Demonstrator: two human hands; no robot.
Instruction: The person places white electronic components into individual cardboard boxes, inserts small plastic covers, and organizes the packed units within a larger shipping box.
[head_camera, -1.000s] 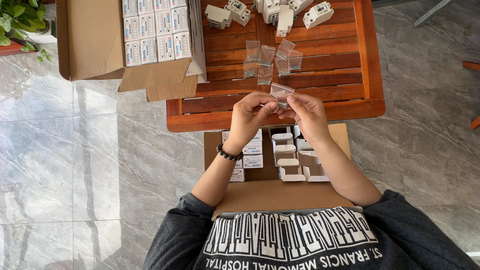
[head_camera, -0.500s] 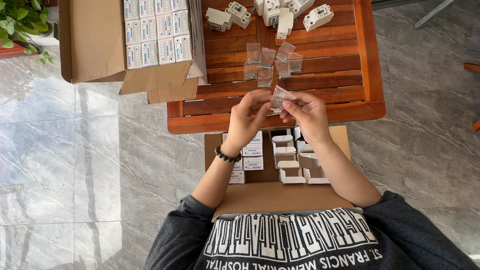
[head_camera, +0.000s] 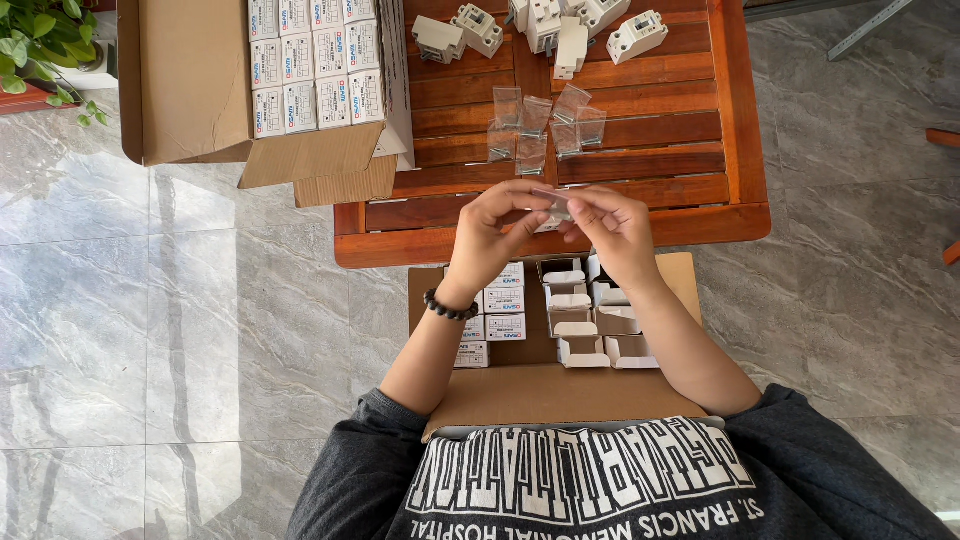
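A: What do the hands hold?

B: A small clear plastic bag (head_camera: 553, 203), pinched between them. The left hand (head_camera: 492, 232) grips its left end with thumb and fingertips closed on it; the right hand (head_camera: 612, 228) has its fingers closed on the right end. The bag sits right between the two sets of fingertips, above the near edge of the wooden slatted table (head_camera: 700, 215)

A: And beyond the fingers?

B: Just past the fingertips lies a loose cluster of more clear bags (head_camera: 545, 125) on the slats. Farther out are several white circuit breakers (head_camera: 560, 30), some upright, some tipped over

A: Anything beneath the hands?

B: Below the wrists, an open cardboard box (head_camera: 560, 395) rests on the person's lap. On the left-hand side of it are closed small white boxes (head_camera: 503, 300); on the right-hand side, open white cartons (head_camera: 585, 320) with their flaps up

A: To the left of the fingers?

B: Well apart from the left hand, a larger cardboard carton (head_camera: 190, 80) holds rows of white boxes. A beaded bracelet (head_camera: 449, 306) circles the left wrist
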